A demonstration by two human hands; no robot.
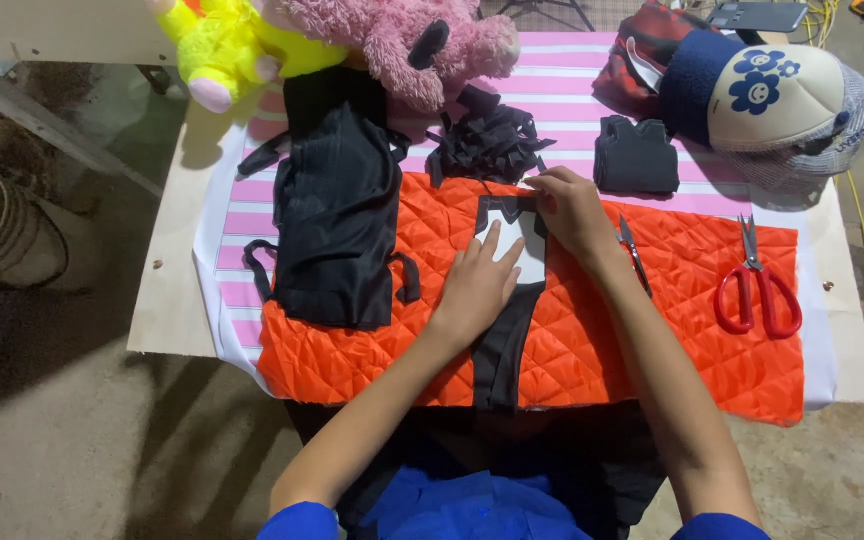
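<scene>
Pressing flat with open fingers, the left hand (477, 285) is lying on a white paper pattern (514, 246) that is sitting on a strip of black fabric (505, 345), near the middle of an orange quilted cloth (602, 330) spread over the table (167, 300). Just right of it, the right hand (574, 212) is pinching the top edge of the black fabric with its fingertips. Far left, a yellow plush toy (222, 45) and a pink plush toy (402, 40) are resting at the back, with a black garment (337, 215) lying below them. Further right, red scissors (757, 285) are lying on the orange cloth, and a cap (777, 95) is sitting beyond.
</scene>
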